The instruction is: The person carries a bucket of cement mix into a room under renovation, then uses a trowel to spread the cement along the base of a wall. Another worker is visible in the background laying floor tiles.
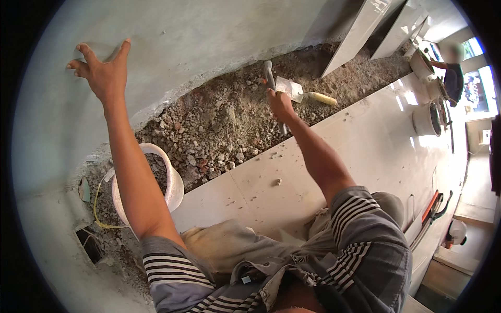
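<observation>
My left hand (102, 75) is raised against the grey-green plastered wall (209, 36), fingers spread and holding nothing. My right hand (282, 107) is closed round a grey, hammer-like hand tool (269, 74). One end of it points toward the wall, and the other shows below my fist; my grip hides its middle. Right beside that hand lies a trowel (320, 98) with a yellowish handle, its flat blade resting on the rubble. Broken stones and loose dirt (209, 130) fill the strip between the wall and the pale floor tiles (250, 182).
A white bucket (175, 182) stands under my left forearm. Large tile panels (357, 36) lean at the wall farther along. More buckets (427, 119) and another person (453, 78) are at the far right. A red-and-black tool (430, 211) lies at right; a hole (90, 245) opens at lower left.
</observation>
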`<action>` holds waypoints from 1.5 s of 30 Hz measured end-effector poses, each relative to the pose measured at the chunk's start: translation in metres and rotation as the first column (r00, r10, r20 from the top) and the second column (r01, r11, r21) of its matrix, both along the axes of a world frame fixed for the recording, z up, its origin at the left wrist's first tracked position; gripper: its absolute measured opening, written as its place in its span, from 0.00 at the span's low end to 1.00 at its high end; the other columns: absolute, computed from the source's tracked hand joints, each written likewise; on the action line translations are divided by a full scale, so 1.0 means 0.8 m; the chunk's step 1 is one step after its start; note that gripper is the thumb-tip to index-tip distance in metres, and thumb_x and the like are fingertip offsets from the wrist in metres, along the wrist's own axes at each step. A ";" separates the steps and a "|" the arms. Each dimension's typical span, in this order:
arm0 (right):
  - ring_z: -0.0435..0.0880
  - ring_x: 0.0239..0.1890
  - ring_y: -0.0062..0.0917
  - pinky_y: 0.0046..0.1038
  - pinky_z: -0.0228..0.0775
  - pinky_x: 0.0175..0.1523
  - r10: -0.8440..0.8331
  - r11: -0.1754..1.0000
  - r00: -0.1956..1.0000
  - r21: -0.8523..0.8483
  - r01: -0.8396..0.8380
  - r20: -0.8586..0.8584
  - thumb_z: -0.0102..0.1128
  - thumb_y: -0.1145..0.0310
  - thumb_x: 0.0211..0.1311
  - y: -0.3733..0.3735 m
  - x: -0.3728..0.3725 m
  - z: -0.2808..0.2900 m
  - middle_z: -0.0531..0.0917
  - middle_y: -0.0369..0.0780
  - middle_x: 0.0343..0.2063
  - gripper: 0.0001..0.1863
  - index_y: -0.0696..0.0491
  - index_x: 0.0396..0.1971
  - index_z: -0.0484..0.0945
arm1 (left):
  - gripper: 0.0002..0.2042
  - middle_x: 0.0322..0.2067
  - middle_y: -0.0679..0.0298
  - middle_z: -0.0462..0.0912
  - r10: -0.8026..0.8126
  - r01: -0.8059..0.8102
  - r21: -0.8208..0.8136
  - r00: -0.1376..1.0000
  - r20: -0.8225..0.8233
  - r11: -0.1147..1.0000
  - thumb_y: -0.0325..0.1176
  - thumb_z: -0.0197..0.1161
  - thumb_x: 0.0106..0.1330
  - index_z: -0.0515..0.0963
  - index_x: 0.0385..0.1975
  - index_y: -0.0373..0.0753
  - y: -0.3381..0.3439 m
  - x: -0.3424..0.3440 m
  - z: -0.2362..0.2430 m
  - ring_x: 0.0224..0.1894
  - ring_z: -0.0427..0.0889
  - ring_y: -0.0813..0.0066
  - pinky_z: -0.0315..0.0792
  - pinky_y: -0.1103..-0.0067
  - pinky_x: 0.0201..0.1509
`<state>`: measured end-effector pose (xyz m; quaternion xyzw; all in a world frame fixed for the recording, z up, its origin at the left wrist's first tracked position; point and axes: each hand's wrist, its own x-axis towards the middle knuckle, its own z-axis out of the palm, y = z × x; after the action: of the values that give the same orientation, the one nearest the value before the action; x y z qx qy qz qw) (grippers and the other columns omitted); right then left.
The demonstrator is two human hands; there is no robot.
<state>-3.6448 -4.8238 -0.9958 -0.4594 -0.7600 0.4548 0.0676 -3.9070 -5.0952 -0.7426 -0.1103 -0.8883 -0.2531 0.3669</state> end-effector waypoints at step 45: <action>0.79 0.53 0.41 0.39 0.73 0.55 0.003 0.865 0.688 0.344 -0.366 0.725 0.50 0.70 0.61 0.348 0.261 -0.010 0.81 0.48 0.46 0.14 0.53 0.45 0.78 | 0.52 0.70 0.43 0.48 0.038 -0.108 -0.253 0.963 -0.266 0.961 0.72 0.59 0.51 0.55 0.69 0.39 -0.032 -0.052 -0.024 0.74 0.43 0.54 0.61 0.64 0.67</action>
<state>-3.4362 -4.5458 -1.0039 -0.4856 -0.8563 0.0546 -0.1672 -3.9489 -5.1211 -0.7615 -0.1573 -0.8622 -0.1017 0.4707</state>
